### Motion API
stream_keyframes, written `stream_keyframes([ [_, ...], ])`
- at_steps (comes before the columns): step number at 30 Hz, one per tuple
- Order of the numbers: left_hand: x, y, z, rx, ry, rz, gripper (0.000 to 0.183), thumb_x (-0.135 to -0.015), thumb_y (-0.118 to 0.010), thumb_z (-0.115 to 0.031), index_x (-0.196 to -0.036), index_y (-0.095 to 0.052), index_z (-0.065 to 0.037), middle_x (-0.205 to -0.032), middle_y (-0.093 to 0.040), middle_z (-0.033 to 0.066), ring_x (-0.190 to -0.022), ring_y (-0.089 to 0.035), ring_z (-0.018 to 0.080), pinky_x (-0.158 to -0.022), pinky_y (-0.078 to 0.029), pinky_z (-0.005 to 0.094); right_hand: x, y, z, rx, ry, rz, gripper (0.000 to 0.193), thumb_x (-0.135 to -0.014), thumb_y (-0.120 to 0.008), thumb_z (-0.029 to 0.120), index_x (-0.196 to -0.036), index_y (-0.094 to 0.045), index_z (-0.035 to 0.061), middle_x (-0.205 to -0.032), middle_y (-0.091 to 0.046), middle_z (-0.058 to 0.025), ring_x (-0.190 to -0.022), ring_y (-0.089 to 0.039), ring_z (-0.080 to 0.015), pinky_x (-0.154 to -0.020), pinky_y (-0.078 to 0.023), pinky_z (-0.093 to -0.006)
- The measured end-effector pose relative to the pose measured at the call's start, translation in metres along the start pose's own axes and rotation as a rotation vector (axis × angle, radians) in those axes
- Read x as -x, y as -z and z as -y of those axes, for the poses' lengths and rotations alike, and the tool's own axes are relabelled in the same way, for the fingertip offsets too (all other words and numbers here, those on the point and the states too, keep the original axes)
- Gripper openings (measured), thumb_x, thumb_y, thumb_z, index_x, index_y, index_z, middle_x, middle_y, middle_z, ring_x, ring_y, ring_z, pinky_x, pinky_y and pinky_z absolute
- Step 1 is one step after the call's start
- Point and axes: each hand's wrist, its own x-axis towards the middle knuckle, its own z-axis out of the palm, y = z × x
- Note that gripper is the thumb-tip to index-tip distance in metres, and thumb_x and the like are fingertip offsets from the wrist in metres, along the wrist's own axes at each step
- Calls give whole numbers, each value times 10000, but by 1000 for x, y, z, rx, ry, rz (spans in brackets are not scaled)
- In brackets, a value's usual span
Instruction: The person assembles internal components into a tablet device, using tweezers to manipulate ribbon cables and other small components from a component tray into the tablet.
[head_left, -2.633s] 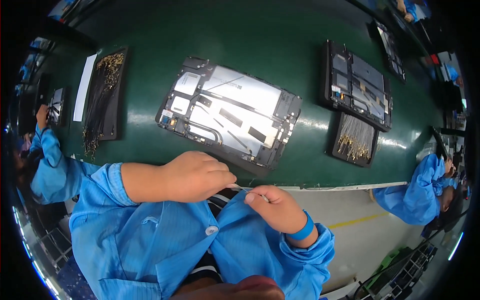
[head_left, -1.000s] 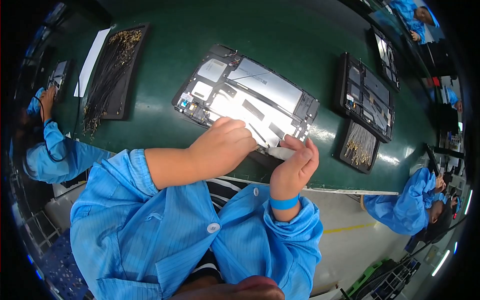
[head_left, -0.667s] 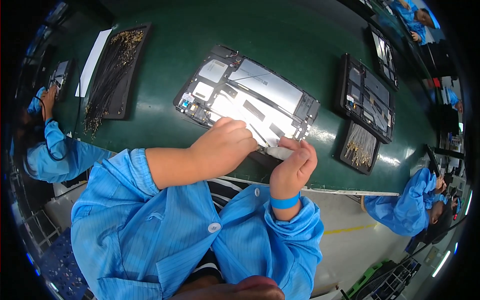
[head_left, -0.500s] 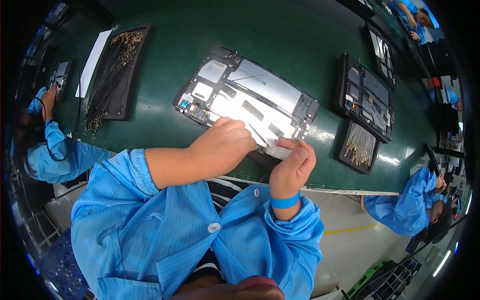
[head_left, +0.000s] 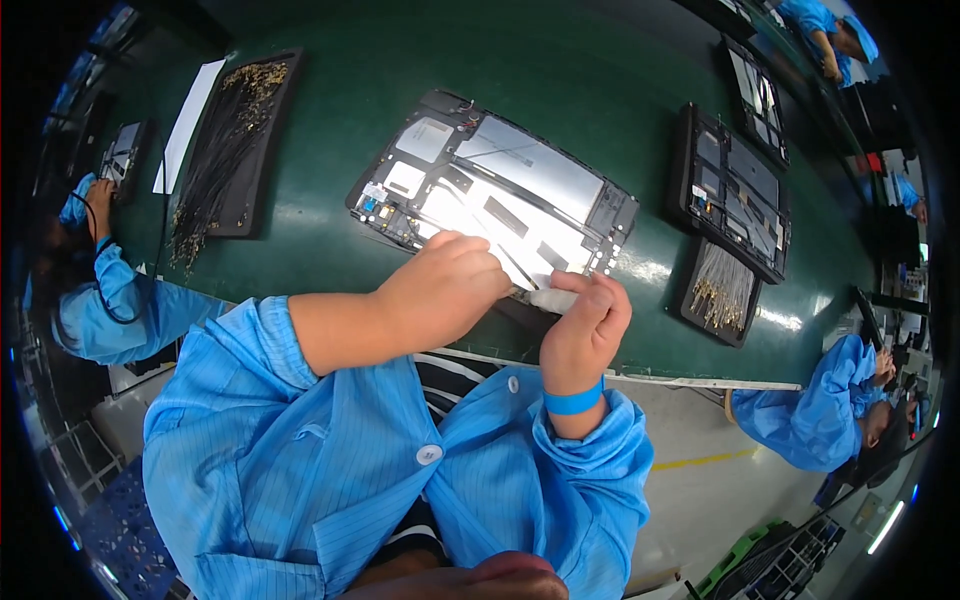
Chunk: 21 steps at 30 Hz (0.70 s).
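Note:
An opened tablet (head_left: 500, 215) lies tilted on the green table, with silver battery panels, small boards and thin dark cables showing. My left hand (head_left: 450, 290) is closed, knuckles up, over the tablet's near edge; whatever its fingertips pinch is hidden. Close beside it on the right, my right hand (head_left: 588, 330) is closed, with thumb and fingers bent together. A white tapered piece (head_left: 553, 301) extends from it toward the left fingertips; I cannot tell whether it is a finger cover or a held tool. A thin dark line on the tablet runs down toward both hands.
A black tray (head_left: 250, 190) of black cables with gold ends and a white strip (head_left: 190, 125) lie left. On the right are stacked opened tablets (head_left: 735, 190), another tablet (head_left: 757, 100) and a tray of pale cables (head_left: 720, 290). Co-workers in blue sit on both sides.
Both hands keep almost the same place over the tablet's near edge, with only slight finger shifts. The tablet has not visibly moved.

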Motion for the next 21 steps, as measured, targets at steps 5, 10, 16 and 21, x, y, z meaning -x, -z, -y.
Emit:
stream_keyframes([
  [5,0,-2,1,29,-1,-45,173,-639,-535,-57,-811,-538,-77,-750,-513,36,-801,-478,210,-719,-350,321,1,0,-2,-4,-47,-2,250,-874,-394,239,-981,-397,13,-800,-586,-93,-738,-516,-136,-747,-380,-269],
  [10,0,2,0,32,54,51,174,-640,-575,-58,-813,-557,-72,-793,-526,49,-847,-480,231,-748,-359,334,-2,-2,1,45,-27,12,253,-872,-396,241,-985,-398,15,-786,-589,-90,-733,-513,-135,-724,-391,-271],
  [16,1,3,0,34,74,85,185,-636,-615,-61,-817,-577,-67,-844,-541,59,-901,-481,249,-775,-370,349,3,1,-6,-21,-83,-17,243,-880,-372,226,-1002,-388,16,-785,-585,-97,-742,-514,-138,-741,-381,-269],
  [21,2,2,3,22,57,95,181,-640,-620,-70,-816,-577,-69,-843,-536,56,-897,-481,246,-767,-374,348,3,1,-4,-77,-68,-96,245,-885,-356,217,-1019,-377,13,-788,-574,-123,-743,-513,-145,-745,-378,-278],
])
